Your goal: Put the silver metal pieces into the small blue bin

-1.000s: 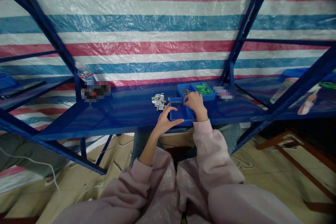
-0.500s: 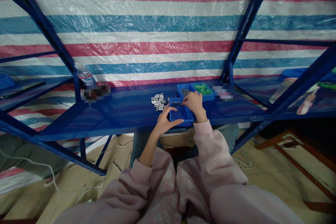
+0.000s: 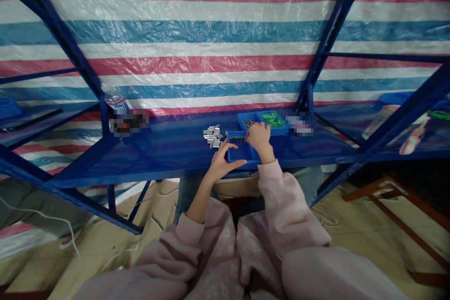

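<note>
A small blue tray (image 3: 242, 153) lies near the shelf's front edge, with several small metal pieces (image 3: 236, 138) lined up along its far inner wall. My left hand (image 3: 222, 163) grips the tray at its left side, thumb along the near rim and fingers over the left wall. Bent over the tray's far right part is my right hand (image 3: 259, 139), its fingertips pinched together at the end of the row. Whatever sits between those fingertips is hidden. Left of the tray is a pile of silver metal cylinders (image 3: 212, 137).
Behind the tray stands a two-part blue bin (image 3: 279, 127) with small grey metal parts (image 3: 249, 123) and green pieces (image 3: 270, 118). A plastic bottle (image 3: 116, 103) is at the back left of the blue shelf (image 3: 168, 150). Blue metal posts (image 3: 311, 75) rise at both sides.
My right hand has shifted very slightly, its fingertips now closer to the far wall at the row's right end. The row looks a little longer. My left hand stays on the tray.
</note>
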A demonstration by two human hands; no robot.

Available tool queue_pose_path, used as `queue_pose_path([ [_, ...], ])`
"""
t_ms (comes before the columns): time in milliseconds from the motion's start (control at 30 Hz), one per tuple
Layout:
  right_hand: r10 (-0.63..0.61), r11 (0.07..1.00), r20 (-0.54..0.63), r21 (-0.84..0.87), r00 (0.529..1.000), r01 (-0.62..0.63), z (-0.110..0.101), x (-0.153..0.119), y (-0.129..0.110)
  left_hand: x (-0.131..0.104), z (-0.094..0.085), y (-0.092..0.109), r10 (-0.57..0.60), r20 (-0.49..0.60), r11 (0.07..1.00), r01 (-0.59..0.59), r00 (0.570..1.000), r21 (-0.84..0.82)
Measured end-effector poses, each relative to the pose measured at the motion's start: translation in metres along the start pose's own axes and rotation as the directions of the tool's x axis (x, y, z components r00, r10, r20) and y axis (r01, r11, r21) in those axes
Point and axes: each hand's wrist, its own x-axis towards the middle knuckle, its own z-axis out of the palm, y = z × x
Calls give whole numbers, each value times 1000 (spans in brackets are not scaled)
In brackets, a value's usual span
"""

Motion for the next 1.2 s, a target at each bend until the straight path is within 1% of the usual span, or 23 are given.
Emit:
queue_pose_path([
  [133, -12, 1000, -19, -7, 1000, 12, 3, 0, -1, 0, 0, 0, -1, -5, 1000, 1, 1000, 2],
  [433, -26, 999, 5, -28, 1000, 26, 3, 1, -1, 0, -1, 1, -3, -4, 1000, 3, 1000, -4],
  [567, -10, 1000, 14, 8, 1000, 10, 2, -1, -1, 0, -1, 1, 14, 2, 1000, -14, 1000, 2],
  [667, -4, 999, -21, 54, 1000, 5, 0, -3, 2, 0, -1, 1, 24, 7, 1000, -24, 1000, 9],
  [833, -61, 990, -95, 120, 994, 72, -3, -2, 9, 0, -1, 0, 26, 6, 1000, -26, 1000, 4],
  [1033, -150, 975, -98, 149, 984, 163, 2, 6, 18, -1, -2, 1, 38, 8, 999, -38, 999, 5],
  [1200, -167, 969, -81, 168, 983, 179, 3, 9, 21, -1, -2, 0, 53, 4, 999, -53, 999, 13],
])
